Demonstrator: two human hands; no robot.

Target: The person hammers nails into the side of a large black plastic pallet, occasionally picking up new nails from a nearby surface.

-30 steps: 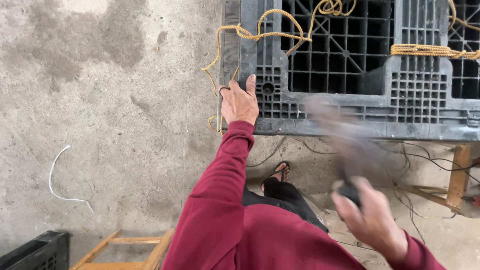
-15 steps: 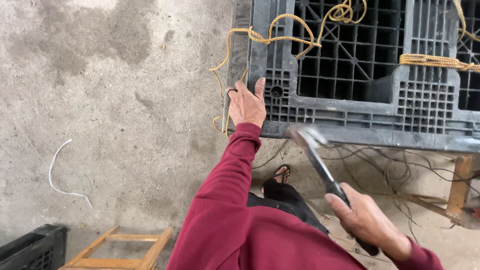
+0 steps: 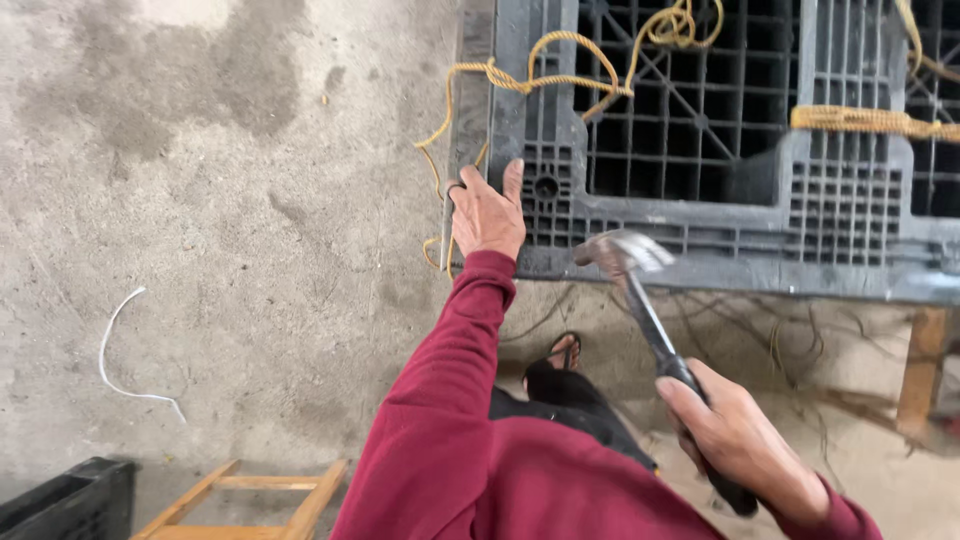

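One hammer [image 3: 640, 290] sits right of centre, metal head blurred against the lower edge of one dark plastic pallet [image 3: 720, 150] in the upper right. The right hand [image 3: 735, 440] is closed around its black handle. The left hand [image 3: 487, 212] lies flat, fingers spread, on the pallet's corner. Yellow rope [image 3: 560, 75] loops across the pallet. Below is stained concrete floor [image 3: 220, 200].

Stained grey concrete floor [image 3: 220, 200], white cord [image 3: 125, 350], wooden frame [image 3: 240, 500], black crate corner [image 3: 60, 500], daylight
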